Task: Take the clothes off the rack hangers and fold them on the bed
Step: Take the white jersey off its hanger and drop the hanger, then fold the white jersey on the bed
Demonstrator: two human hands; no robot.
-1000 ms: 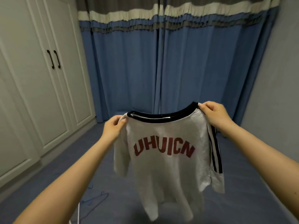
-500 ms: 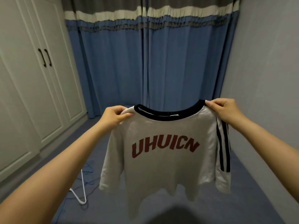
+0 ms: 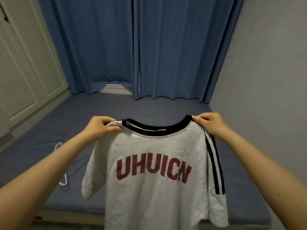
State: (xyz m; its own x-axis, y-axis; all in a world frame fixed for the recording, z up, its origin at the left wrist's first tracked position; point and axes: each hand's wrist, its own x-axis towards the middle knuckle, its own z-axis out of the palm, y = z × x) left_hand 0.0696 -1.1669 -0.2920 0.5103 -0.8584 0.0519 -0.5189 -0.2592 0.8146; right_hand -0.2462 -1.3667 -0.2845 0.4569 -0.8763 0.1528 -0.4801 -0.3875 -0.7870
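Observation:
A white T-shirt (image 3: 154,185) with a black collar, red letters UHUICN and black sleeve stripes hangs spread in front of me, above the blue bed (image 3: 149,108). My left hand (image 3: 101,127) pinches its left shoulder beside the collar. My right hand (image 3: 211,125) pinches the right shoulder at the collar's other end. The shirt's lower hem drops out of view at the bottom.
A white hanger (image 3: 64,180) and several blue hangers (image 3: 49,143) lie on the bed at the left. Blue curtains (image 3: 141,47) close the far end. White wardrobe doors (image 3: 21,72) stand on the left, a grey wall (image 3: 265,80) on the right.
The view has tilted down and moved toward the bed. Both hands keep their hold on the shirt's shoulders, and the shirt now hangs lower over the mattress.

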